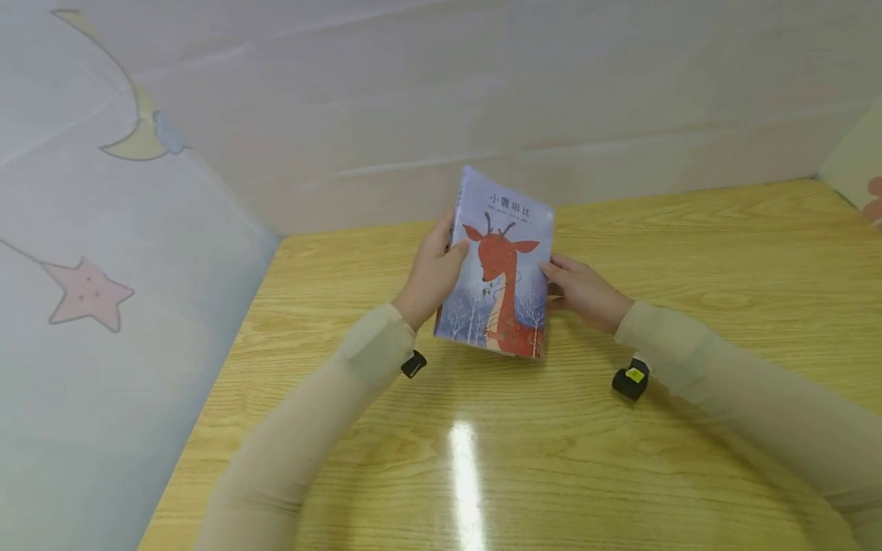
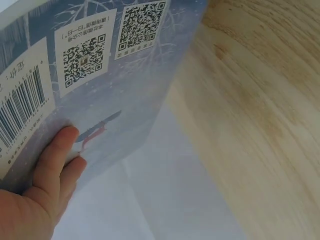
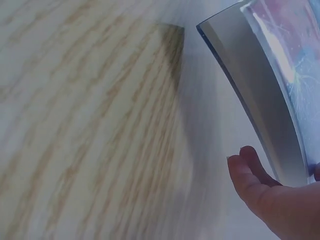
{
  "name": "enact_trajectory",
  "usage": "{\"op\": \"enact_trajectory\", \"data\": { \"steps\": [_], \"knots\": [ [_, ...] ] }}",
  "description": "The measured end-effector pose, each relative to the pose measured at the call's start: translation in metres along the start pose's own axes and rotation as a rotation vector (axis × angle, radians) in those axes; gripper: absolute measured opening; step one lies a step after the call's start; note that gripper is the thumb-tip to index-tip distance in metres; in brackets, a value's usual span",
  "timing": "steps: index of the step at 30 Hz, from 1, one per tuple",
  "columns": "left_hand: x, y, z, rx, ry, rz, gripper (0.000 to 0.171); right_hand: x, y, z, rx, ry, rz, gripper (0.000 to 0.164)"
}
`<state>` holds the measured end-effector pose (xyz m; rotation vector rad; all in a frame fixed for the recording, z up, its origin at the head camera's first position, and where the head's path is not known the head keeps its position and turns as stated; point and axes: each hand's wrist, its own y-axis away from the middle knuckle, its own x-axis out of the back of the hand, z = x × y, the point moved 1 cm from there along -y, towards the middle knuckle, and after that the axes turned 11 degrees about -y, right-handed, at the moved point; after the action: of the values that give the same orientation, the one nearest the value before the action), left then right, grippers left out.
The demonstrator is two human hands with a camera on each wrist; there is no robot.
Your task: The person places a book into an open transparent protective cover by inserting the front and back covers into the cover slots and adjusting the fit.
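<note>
A book (image 1: pixel 496 268) with a red deer on its blue-violet cover is held up, tilted, over the table, front towards the head camera. My left hand (image 1: pixel 432 269) grips its left edge, thumb on the front cover. In the left wrist view, that hand's fingers (image 2: pixel 56 155) lie against the back cover, which has a barcode (image 2: pixel 22 102) and two QR codes. My right hand (image 1: pixel 586 291) holds the right edge, thumb on the front. From the right wrist, the page edges (image 3: pixel 260 95) show, with fingers (image 3: pixel 245 172) beside the back cover's edge.
Beneath the hands is a wood-grain table (image 1: pixel 358 459) with a bright light reflection. A pale wall covering (image 1: pixel 386 99) stands close behind the table; another with a pink star (image 1: pixel 89 295) is at the left. A small black device (image 1: pixel 630 379) sits at the right wrist.
</note>
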<state>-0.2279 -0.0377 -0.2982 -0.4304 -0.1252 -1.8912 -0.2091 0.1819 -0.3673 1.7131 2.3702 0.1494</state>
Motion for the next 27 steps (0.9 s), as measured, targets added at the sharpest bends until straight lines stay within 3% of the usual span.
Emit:
{"op": "enact_trajectory", "data": {
  "steps": [16, 27],
  "knots": [
    [-0.003, 0.009, -0.009, -0.018, 0.234, -0.022, 0.051, 0.005, 0.004, -0.002, 0.034, -0.164, -0.058, 0.058],
    [-0.010, 0.014, -0.024, 0.009, 0.328, -0.005, 0.051, 0.009, 0.015, -0.006, 0.036, -0.185, 0.092, 0.062]
  ]
}}
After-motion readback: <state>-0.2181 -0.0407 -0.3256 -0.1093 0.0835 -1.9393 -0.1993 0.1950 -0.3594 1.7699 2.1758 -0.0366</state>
